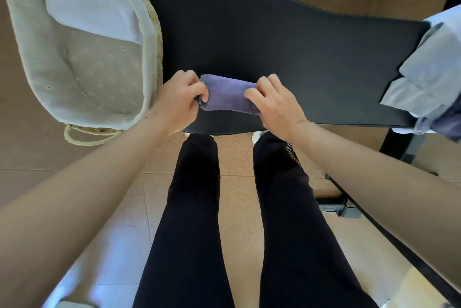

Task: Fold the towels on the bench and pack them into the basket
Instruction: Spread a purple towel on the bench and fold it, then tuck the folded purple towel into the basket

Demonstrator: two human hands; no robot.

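Observation:
A small purple towel [228, 94], folded into a narrow strip, lies near the front edge of the black padded bench [287, 58]. My left hand [178, 100] pinches its left end between thumb and fingers. My right hand [272, 103] grips its right end. A woven basket [152, 18] with a pale cloth liner stands at the bench's left end. A folded white towel [92, 8] lies inside it at the far side. A heap of light blue towels [429, 73] rests on the bench's right end, with a purple cloth [446, 125] under its near corner.
My legs in black trousers [194, 208] stand right against the bench's front edge. The basket's straw handle [84, 136] sticks out toward me. A black metal frame [374, 227] runs along the floor at the right. The floor is tan tile.

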